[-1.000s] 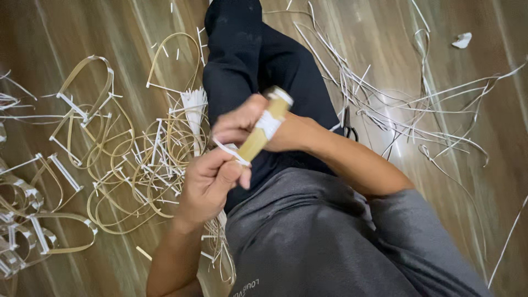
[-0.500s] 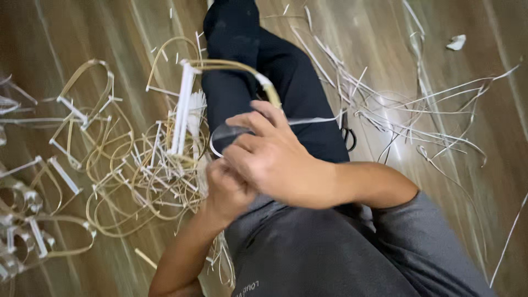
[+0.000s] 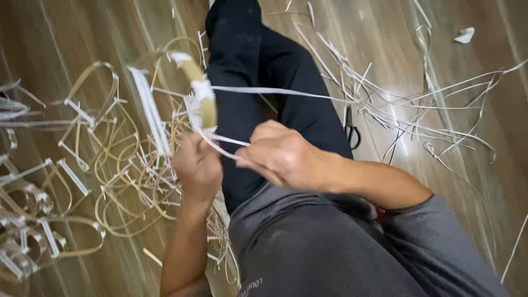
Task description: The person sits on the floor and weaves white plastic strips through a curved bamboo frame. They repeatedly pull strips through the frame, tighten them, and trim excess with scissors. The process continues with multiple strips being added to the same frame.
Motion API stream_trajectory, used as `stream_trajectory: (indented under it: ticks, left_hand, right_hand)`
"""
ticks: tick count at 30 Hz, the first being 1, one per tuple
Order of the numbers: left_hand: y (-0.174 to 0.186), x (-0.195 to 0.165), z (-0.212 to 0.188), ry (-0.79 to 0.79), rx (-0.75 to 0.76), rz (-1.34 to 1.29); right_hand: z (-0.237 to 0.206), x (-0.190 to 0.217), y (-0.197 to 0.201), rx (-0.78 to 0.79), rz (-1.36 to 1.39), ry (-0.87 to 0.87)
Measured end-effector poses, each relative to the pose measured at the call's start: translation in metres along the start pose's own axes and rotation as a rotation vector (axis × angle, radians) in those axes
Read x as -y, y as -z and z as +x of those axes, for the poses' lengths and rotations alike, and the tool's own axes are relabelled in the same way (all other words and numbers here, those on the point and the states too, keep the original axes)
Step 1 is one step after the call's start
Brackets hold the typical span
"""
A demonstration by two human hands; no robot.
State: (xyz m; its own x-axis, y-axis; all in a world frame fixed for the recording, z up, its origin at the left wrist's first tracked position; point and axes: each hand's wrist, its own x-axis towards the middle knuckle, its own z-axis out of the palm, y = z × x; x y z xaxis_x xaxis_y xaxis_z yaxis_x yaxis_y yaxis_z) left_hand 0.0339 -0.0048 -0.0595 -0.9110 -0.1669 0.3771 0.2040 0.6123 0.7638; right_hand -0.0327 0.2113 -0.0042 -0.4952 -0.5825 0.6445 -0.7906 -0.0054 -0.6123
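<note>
Clearly the winding is partway along: the left hand (image 3: 198, 168) is clenched around the lower end of a curved tan cane piece (image 3: 199, 91), holding it upright over the lap, and a few turns of white strip (image 3: 264, 91) already sit around its middle, while its far end, blurred, shows another pale patch. The right hand (image 3: 280, 154) pinches the strip just right of the cane, its grip closed on the near stretch; a long free length runs from the cane out to the right across the black trouser leg (image 3: 247, 71) toward the floor. Much of the cane between the bands looks bare, so I judge most of the wrapping on this piece is not yet done, and the loose tail is uncut.

On the wooden floor (image 3: 66, 33) to the left lies a heap of bent cane loops (image 3: 126, 187) with white bindings at their joints, seemingly pieces already bound. At the near left edge more loops (image 3: 25, 242) stand stacked. To the right, a scatter of thin white strips (image 3: 418, 110) lies spread out, and a pair of black-handled scissors (image 3: 352, 132) rests just beside the right leg, untouched
</note>
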Motion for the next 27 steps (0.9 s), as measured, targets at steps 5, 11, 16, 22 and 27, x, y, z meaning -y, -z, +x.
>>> stream_trajectory:
  ticks: [5,11,16,22,27]
  left_hand:
    - [-0.005,-0.016,-0.010,0.208,-0.018,-0.628]
    - [-0.007,0.006,0.020,0.336,-0.177,-0.786]
    - [0.038,0.046,0.043,0.390,-0.438,-0.728]
    - [0.066,0.032,0.047,0.234,-0.468,-0.670]
    - [0.001,0.000,0.006,0.141,-0.118,-0.497]
  right_hand:
    - [0.005,-0.031,-0.003,0.042,0.097,0.015]
    - [-0.030,-0.049,-0.019,0.022,0.325,-0.265]
    - [-0.053,-0.070,0.022,-0.151,0.153,-0.654]
    - [-0.034,-0.052,0.099,0.456,-0.679,-1.169]
    - [-0.004,0.010,0.041,0.048,-0.343,-0.241]
